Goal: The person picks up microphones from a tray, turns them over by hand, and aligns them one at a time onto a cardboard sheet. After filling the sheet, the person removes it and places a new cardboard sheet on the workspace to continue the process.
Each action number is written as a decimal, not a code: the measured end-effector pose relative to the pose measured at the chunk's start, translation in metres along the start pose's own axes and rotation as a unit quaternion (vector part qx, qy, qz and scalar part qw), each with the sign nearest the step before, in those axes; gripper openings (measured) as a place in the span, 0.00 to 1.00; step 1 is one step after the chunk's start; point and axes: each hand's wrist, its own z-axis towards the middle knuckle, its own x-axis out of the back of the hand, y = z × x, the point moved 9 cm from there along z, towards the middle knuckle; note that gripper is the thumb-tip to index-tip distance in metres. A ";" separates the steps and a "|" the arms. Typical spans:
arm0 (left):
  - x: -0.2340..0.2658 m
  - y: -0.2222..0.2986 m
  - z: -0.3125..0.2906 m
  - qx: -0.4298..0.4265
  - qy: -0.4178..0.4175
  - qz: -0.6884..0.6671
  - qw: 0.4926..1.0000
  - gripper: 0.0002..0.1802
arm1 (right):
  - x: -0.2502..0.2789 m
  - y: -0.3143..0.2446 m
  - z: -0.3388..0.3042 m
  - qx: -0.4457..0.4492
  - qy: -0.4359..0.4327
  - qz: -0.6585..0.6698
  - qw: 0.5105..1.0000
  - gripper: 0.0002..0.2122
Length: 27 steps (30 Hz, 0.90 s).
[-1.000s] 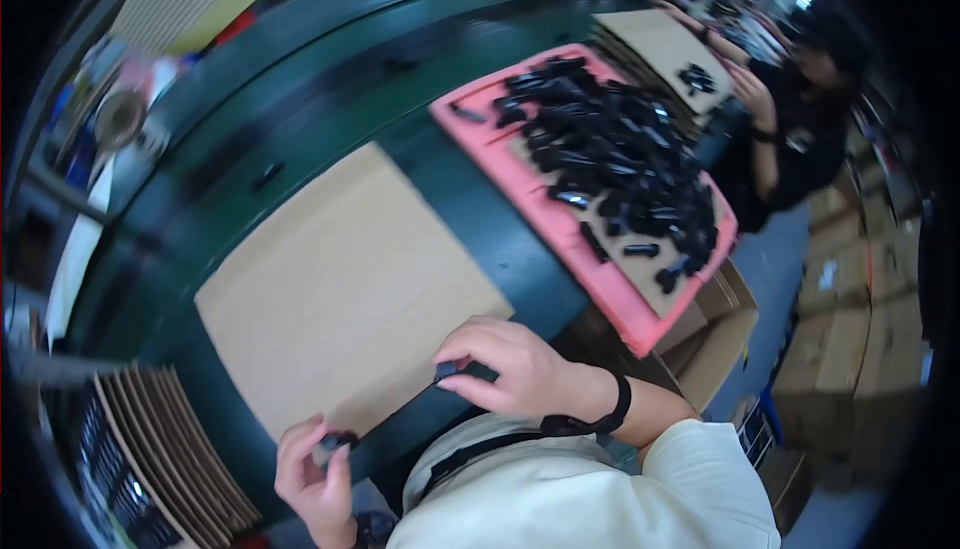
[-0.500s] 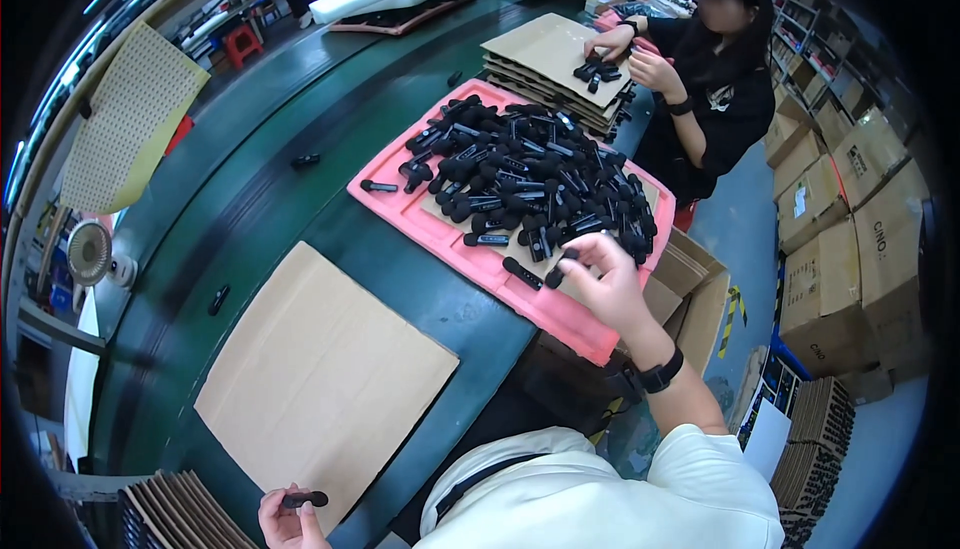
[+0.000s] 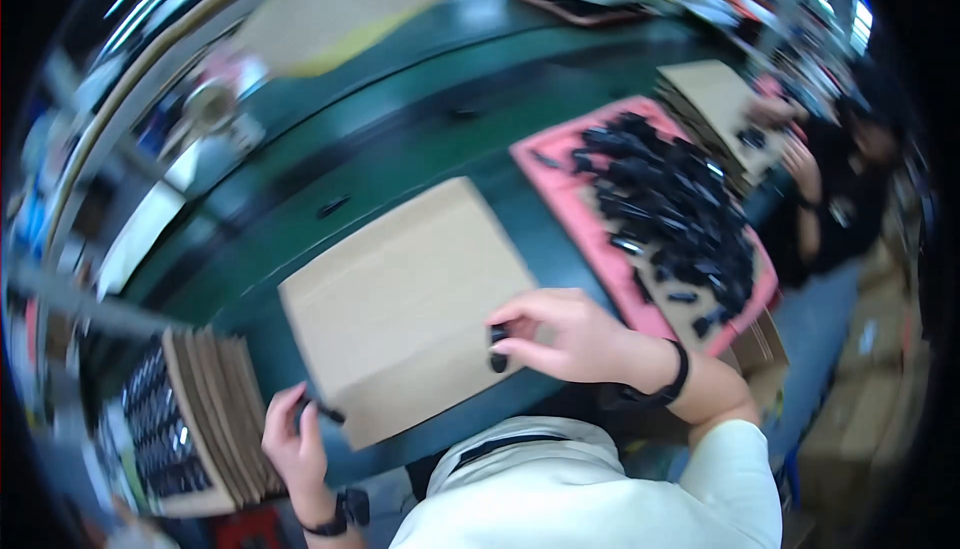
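- Your left hand (image 3: 295, 441) is closed in a pinch on a short black piece (image 3: 327, 412), which juts from between thumb and fingers toward your other hand, at the near left corner of the cardboard sheet (image 3: 405, 299).
- Your right hand (image 3: 565, 334) is closed too, thumb and fingertips gripping a second black piece (image 3: 498, 347); it sits at the left side of that hand, its long side pointing roughly toward and away from you.
- The sheet lies flat on the green bench (image 3: 548, 241), between your two hands and stretching away beyond them; the second piece shows against its near right part. Whether either piece touches the cardboard, you cannot tell from this view.
- Beyond your right hand and to its right, just across a strip of bench, is the pink tray (image 3: 560, 185), with a heap of black pieces (image 3: 675, 214) spread over it, blurred.
- Well beyond your left hand, past the sheet's far left edge, a loose black piece (image 3: 333, 207) lies on the green surface.
- Near your left hand, on its left, stand upright cardboard layers (image 3: 215, 419), with rows of dark pieces (image 3: 160, 429) along their outer left face.
- Far beyond your right hand, a co-worker (image 3: 845, 194) has both hands near another cardboard stack (image 3: 705, 99).
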 end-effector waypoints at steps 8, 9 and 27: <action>0.044 0.032 0.067 -0.117 0.023 0.124 0.985 0.13 | -0.075 -0.019 0.096 -0.065 -0.147 -0.037 0.986 0.09; 0.045 0.028 0.076 -0.163 0.035 0.160 0.973 0.12 | -0.090 -0.009 0.111 -0.071 -0.161 -0.046 0.983 0.09; -0.013 -0.010 0.100 -0.314 -0.061 0.310 0.895 0.11 | -0.209 0.033 0.173 0.296 -0.176 -0.382 0.858 0.10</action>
